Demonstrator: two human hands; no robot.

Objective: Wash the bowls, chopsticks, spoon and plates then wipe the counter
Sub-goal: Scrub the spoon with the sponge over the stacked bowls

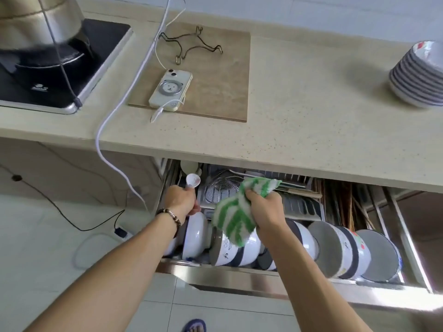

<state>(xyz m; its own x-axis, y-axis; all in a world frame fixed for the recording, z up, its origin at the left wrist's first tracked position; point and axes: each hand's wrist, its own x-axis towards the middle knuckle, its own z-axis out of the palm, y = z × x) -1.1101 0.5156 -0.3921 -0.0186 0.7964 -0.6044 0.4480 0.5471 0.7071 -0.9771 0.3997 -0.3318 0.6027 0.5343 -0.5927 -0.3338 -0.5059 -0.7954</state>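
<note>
Left fingers [191,207] curled round spoon [193,181] handle, bowl above fist, right fingers [251,195] clutching cloth [236,216]

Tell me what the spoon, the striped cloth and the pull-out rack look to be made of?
The spoon in the left hand looks like glazed white ceramic or melamine: smooth, glossy, thick-walled. The cloth gripped by the right hand looks like fluffy microfibre or terry, with fuzzy green and white stripes. The rack appears to be brushed stainless steel, silvery with soft reflections.

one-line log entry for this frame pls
left hand: holds spoon | right hand: grips cloth | drawer: open, bowls racked
</note>
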